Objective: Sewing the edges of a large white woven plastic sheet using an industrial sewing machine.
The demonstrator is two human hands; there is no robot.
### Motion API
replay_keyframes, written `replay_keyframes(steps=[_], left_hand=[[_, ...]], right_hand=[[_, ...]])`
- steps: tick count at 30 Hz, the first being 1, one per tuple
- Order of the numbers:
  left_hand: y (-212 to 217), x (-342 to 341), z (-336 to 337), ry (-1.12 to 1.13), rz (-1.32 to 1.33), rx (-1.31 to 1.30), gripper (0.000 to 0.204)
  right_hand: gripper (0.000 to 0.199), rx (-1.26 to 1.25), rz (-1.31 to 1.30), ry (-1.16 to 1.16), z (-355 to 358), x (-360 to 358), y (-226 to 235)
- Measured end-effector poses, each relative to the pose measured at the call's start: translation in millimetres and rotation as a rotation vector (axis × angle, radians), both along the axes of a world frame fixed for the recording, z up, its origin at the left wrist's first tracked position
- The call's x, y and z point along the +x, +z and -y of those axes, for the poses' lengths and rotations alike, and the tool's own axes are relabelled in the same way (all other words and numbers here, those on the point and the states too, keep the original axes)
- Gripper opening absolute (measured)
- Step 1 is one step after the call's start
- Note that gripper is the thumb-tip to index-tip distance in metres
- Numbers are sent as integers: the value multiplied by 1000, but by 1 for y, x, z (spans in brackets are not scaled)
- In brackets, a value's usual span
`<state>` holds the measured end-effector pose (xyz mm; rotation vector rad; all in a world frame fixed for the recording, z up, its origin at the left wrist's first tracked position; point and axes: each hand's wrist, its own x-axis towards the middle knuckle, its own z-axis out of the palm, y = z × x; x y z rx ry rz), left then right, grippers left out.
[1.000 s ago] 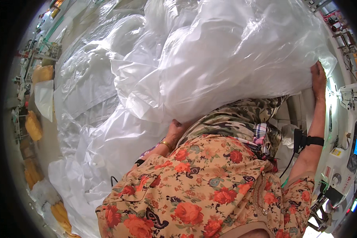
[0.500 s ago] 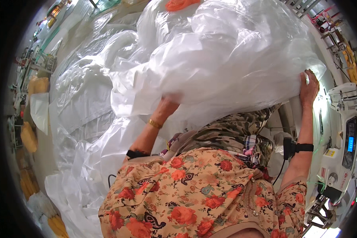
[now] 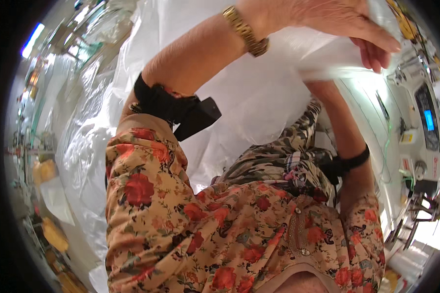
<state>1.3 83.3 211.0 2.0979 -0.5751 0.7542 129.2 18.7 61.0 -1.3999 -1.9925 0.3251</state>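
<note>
A large white, half-transparent plastic sheet (image 3: 259, 97) is bunched up in front of me and fills the upper middle of the view. My left hand (image 3: 342, 22), with a gold watch on its wrist, reaches across to the upper right, its fingers curled over a fold of the sheet. My right forearm (image 3: 344, 132), wearing a black band, rises from the lower right and runs under that same fold. The sheet and my left hand hide my right hand. A black device (image 3: 195, 115) is strapped to my left forearm.
A white sewing machine (image 3: 420, 146) with a blue lit display stands at the right edge. More of the white sheeting (image 3: 83, 161) spreads away on the left. Yellow bundles (image 3: 51, 234) lie at the far left. My flowered blouse (image 3: 220, 234) fills the lower part.
My left arm has swung up from under the sheet and across to the upper right fold. The view has closed in on the arms, and my right hand has gone under the sheet.
</note>
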Motion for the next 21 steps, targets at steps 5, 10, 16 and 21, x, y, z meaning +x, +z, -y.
replay_keyframes(steps=[5,10,16,21], left_hand=[[19,-30,13,417,-179,4,34],[-72,-102,60,1020,267,583,57],[-225,-148,87,1768,-281,256,110],[-295,-204,13,1522,-629,339,79]], right_hand=[[27,13,694,-217,-41,-43,52],[50,413,-204,-136,-111,-31,22],[46,450,-406,104,-68,-74,69],[43,433,-533,302,-47,-126,84]])
